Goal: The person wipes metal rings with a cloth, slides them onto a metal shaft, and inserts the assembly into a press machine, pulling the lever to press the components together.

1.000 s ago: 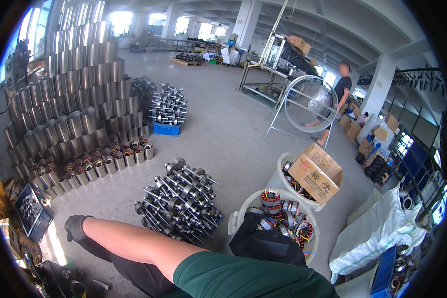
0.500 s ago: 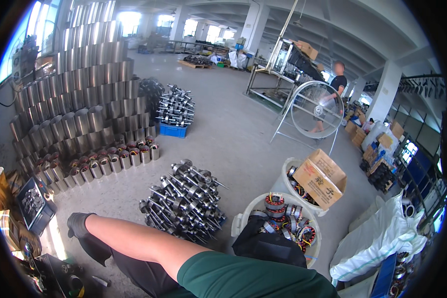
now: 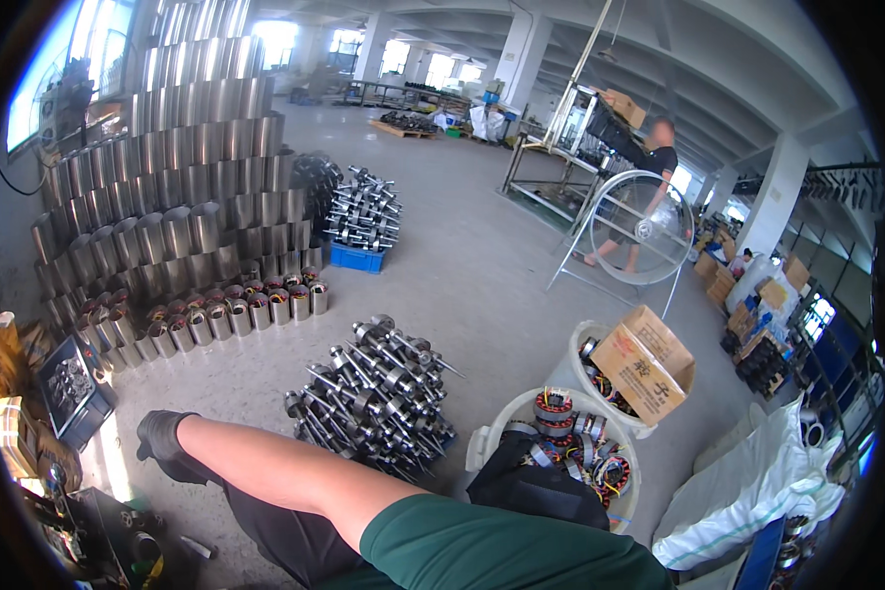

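At the far left, brown packages (image 3: 12, 438) sit stacked beside a dark bin (image 3: 87, 413) that holds small metal parts (image 3: 71, 382), with a dark machine (image 3: 103, 526) just below it. The bin and its parts stand up and to the left of the right hand (image 3: 162, 444), which wears a dark grey glove at the end of a bare forearm reaching across from a green sleeve (image 3: 511, 541); its fingers point down and away, so I cannot tell whether they are spread, pressed together or pinching something (the left hand is out of view). Beyond it rise tiers of shiny metal tubes (image 3: 182, 236), with shorter ones in front showing coloured windings inside. A blue crate (image 3: 359, 259) carries heaped shafted rotors (image 3: 366, 211), and a larger rotor pile (image 3: 374, 393) lies nearer, above the forearm. Further right, a pale tub (image 3: 477, 447) is filled with wound stators (image 3: 565, 433); a cardboard box (image 3: 644, 364) sits tilted on a second tub (image 3: 560, 369). Behind them, a person (image 3: 664, 162) is beside a big round fan (image 3: 642, 229); a white sack (image 3: 747, 501) slumps at the lower right.
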